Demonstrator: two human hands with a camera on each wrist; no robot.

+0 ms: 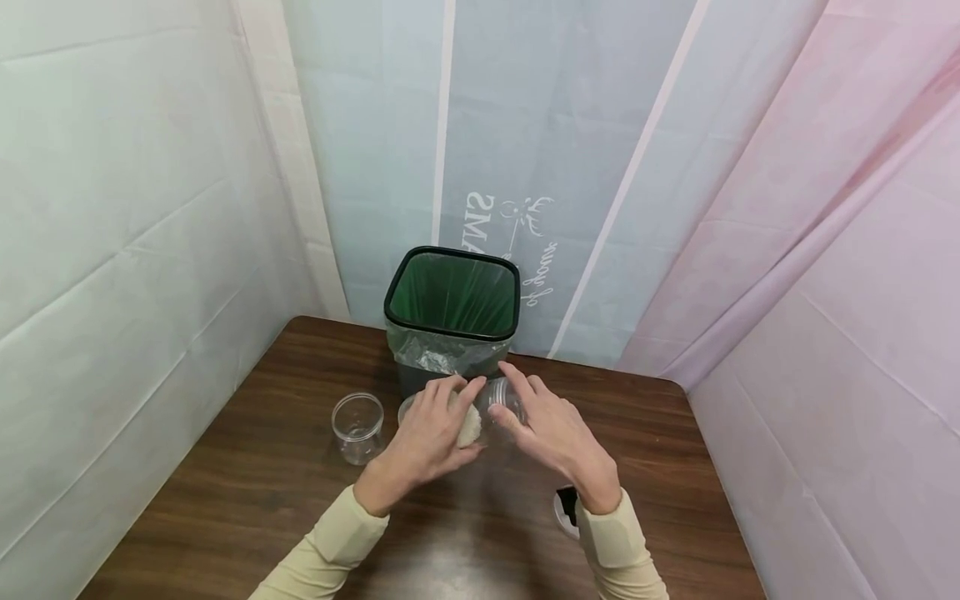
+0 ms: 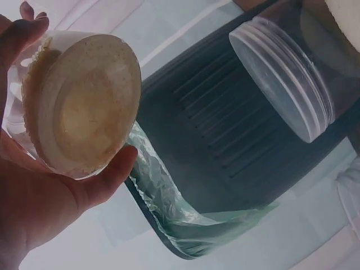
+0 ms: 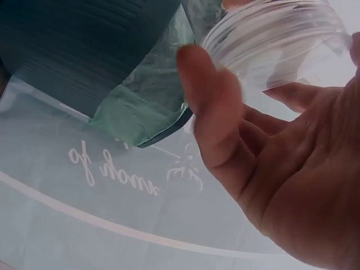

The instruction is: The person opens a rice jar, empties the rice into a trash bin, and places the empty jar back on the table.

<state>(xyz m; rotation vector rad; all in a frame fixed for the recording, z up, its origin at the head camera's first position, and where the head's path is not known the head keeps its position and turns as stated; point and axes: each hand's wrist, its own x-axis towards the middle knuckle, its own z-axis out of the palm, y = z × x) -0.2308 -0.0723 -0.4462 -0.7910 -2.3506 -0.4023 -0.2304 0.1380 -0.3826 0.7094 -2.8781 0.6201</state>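
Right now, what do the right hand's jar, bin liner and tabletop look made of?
Jar in the right hand: likely clear plastic, glossy, see-through with a ridged neck; glass can't be excluded.
Bin liner: apparently thin plastic film, translucent, shiny and crinkled.
Tabletop: brown wood look with a soft sheen and visible grain; solid wood or laminate, can't tell.

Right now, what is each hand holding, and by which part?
The left hand holds a jar with pale contents round its side; the right hand, a threaded clear jar round its side.
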